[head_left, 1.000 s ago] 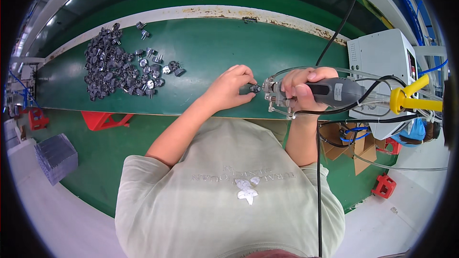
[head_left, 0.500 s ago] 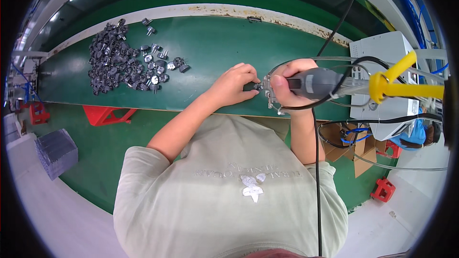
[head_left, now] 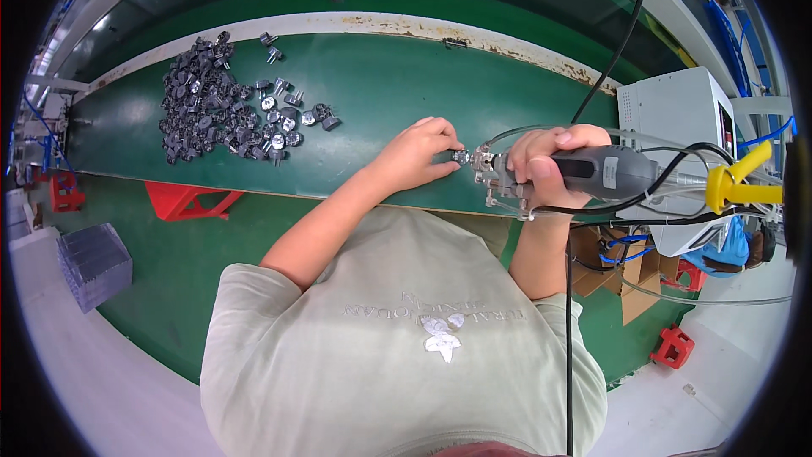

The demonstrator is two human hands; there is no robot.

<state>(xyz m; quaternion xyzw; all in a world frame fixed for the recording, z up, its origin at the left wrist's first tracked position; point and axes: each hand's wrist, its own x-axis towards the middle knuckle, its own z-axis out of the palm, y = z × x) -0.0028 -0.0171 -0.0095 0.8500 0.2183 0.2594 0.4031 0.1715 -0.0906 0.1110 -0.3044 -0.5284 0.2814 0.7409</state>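
Note:
My left hand [head_left: 419,155] is closed, pinching a small black-and-silver component [head_left: 459,157] between thumb and fingertips at the table's near side. Wrapped around a grey handheld power screwdriver [head_left: 605,169] is my right hand [head_left: 554,165]. The tool lies nearly level, and its metal nose [head_left: 489,162] points left at the component. Nose and part are very close; whether they touch I cannot tell. Black cable and clear hoses run from the tool to the right, beside a yellow fitting [head_left: 734,186].
A heap of similar small components [head_left: 199,101] covers the left of the green table [head_left: 381,76]. A white machine [head_left: 677,114] stands at the right. Red stools [head_left: 182,203], an open cardboard box [head_left: 630,279] and a grey stack [head_left: 95,265] are on the floor. A black cable hangs down past my right arm.
My right hand and the screwdriver have shifted right and slightly toward me, uncovering more of the nose. The yellow fitting has moved right too. My left hand stays nearly in place with the component.

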